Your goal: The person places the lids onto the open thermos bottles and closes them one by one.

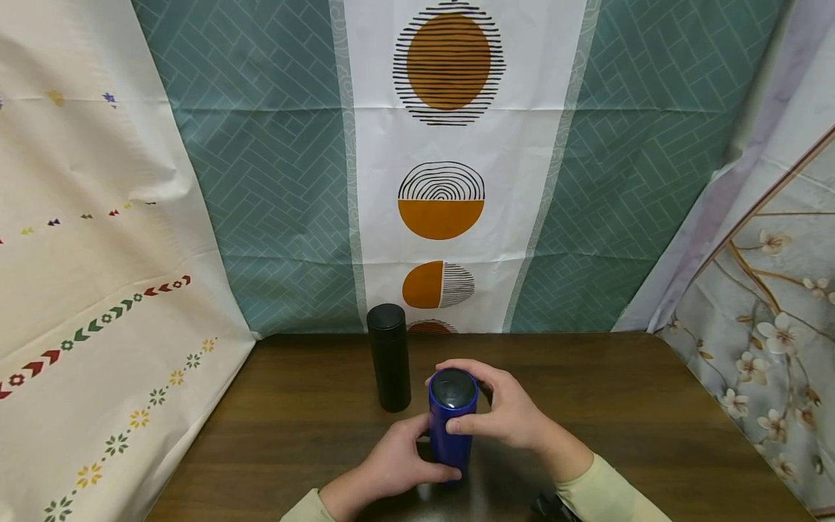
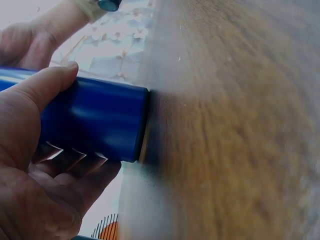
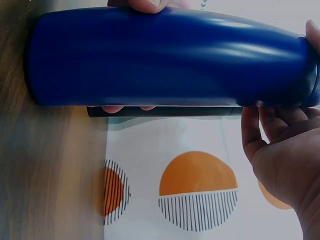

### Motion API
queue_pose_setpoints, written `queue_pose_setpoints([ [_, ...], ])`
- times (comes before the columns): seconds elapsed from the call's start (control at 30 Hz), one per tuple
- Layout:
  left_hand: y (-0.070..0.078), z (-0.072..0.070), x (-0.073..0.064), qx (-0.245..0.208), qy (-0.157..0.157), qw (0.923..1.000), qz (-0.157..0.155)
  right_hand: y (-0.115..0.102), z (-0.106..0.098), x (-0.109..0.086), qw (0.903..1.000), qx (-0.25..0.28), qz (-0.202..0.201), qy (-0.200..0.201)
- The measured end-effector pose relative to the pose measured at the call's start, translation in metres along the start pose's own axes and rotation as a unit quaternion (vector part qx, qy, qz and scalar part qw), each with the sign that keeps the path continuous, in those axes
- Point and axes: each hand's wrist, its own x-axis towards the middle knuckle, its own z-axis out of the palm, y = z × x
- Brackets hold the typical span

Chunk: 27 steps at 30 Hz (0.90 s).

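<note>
A blue tumbler (image 1: 450, 435) with a dark, glossy top stands upright near the front middle of the table. My left hand (image 1: 406, 458) grips its lower body, thumb on the near side and fingers round the far side, as the left wrist view of the blue tumbler (image 2: 100, 117) shows. Higher up, my right hand (image 1: 505, 409) holds it close to the rim, thumb in front and fingers behind. The tumbler's base is at the table surface or barely above it; I cannot tell which. Behind it to the left is a black flask (image 1: 390, 359), upright and untouched.
Brown wood-grain table (image 1: 293, 428) lies under everything. Green and white patterned cloth (image 1: 274, 181) hangs along its back edge. Cream cloth (image 1: 85, 290) flanks the left side, and flowered cloth (image 1: 776, 362) the right. A dark strap (image 1: 551, 507) sits by the right sleeve.
</note>
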Motion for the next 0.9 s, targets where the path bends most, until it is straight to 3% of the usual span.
queue_pose_setpoints([
  [0.9, -0.001, -0.001, 0.000, 0.007, 0.015, 0.9998, 0.006, -0.005, 0.010, 0.001, 0.9936, -0.069, 0.037, 0.081],
])
